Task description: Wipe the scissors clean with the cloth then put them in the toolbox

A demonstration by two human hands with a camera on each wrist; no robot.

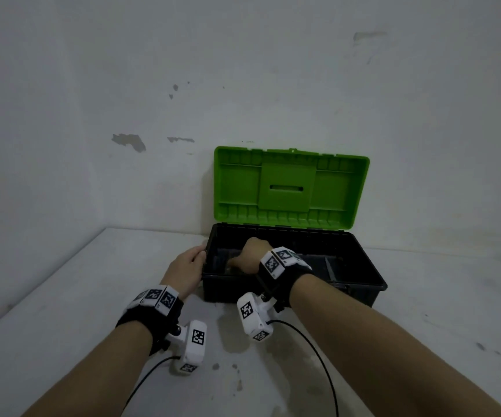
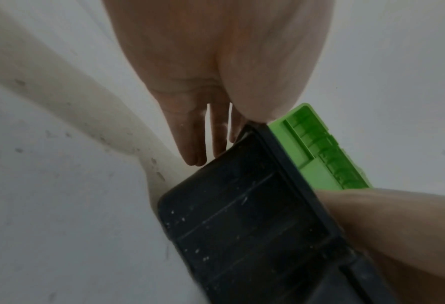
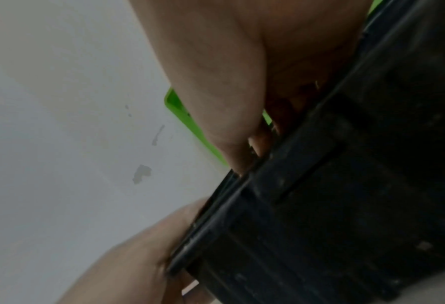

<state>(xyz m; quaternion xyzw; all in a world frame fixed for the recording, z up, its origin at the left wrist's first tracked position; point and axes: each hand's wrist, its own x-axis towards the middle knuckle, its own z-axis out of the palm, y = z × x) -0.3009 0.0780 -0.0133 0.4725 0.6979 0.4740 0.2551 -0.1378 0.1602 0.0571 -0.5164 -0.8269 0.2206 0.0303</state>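
The black toolbox (image 1: 276,293) stands open on the table with its green lid (image 1: 288,188) upright against the wall. My right hand (image 1: 250,255) reaches down into the box's left half with its fingers curled; whatever is under them is hidden. In the right wrist view the right hand (image 3: 242,133) is bunched just above the dark box wall (image 3: 346,185). My left hand (image 1: 187,267) holds the box's left end. Its fingers (image 2: 198,144) lie straight along the outer wall (image 2: 242,216) and the thumb goes over the rim. Neither scissors nor cloth shows anywhere.
The toolbox sits near the back of a pale, stained table (image 1: 77,296), close to a white wall (image 1: 152,85). A divider (image 1: 332,270) crosses the right part of the box's inside. Cables from the wrist cameras trail over the table's front (image 1: 318,356).
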